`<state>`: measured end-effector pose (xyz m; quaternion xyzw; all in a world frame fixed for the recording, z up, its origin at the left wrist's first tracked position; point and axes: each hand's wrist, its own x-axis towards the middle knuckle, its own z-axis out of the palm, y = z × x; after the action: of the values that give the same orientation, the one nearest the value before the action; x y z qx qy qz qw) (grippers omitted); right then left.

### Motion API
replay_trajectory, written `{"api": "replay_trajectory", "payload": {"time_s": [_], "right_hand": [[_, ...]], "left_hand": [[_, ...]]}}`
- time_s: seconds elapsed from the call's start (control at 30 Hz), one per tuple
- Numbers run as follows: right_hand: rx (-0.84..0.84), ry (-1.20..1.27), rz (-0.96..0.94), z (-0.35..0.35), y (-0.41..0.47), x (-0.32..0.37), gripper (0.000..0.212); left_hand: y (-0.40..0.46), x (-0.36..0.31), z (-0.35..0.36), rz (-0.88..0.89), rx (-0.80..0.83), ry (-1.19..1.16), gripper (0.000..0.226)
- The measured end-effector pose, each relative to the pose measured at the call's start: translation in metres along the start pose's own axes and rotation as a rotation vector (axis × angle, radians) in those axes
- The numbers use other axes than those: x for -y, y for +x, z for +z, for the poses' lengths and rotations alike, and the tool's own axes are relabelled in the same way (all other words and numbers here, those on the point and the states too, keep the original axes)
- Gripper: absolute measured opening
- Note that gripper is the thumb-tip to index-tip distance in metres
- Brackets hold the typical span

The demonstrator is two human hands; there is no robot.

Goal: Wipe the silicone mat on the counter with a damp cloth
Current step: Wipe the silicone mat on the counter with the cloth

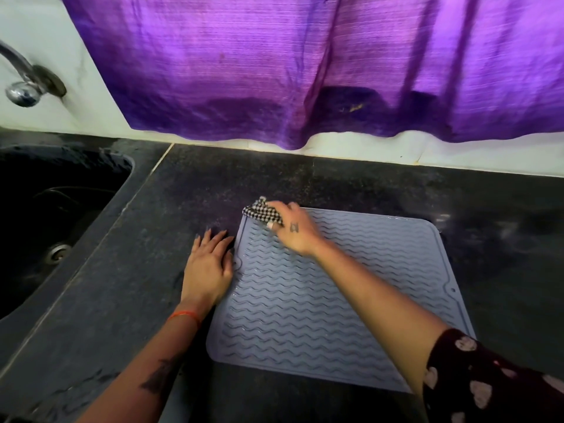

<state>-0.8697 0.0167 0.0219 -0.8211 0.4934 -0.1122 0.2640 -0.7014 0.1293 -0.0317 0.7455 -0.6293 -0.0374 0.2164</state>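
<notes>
A grey-blue silicone mat (351, 294) with wavy ridges lies flat on the dark stone counter (128, 300). My right hand (294, 232) reaches across it to its far left corner and grips a black-and-white checked cloth (261, 210), pressed down on that corner. My left hand (209, 267) rests flat on the counter with straight fingers, its thumb side against the mat's left edge.
A dark sink (52, 215) with a metal drain sits to the left, and a chrome tap (24, 83) juts from the white wall above it. A purple curtain (305, 65) hangs over the counter's back edge.
</notes>
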Motion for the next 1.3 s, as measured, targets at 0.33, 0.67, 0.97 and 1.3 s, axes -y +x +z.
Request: {"api": "replay_trajectory", "payload": {"time_s": [0.33,0.67,0.97,1.3], "right_hand": [[-0.067,-0.334,-0.106,0.015,-0.003,0.008,0.067],[-0.042,-0.168,-0.100,-0.003,0.006,-0.004,0.059],[0.024,-0.292,-0.251,0.010,-0.027,0.008,0.063],[-0.031,-0.139,-0.159,0.013,-0.048,0.006,0.062]], "left_hand": [[0.000,-0.001,0.000,-0.001,0.009,0.004,0.058],[0.001,0.000,0.000,0.016,0.006,0.018,0.060],[0.001,0.000,-0.001,0.003,0.010,0.021,0.060],[0.000,-0.001,-0.002,0.009,0.001,-0.002,0.051]]}}
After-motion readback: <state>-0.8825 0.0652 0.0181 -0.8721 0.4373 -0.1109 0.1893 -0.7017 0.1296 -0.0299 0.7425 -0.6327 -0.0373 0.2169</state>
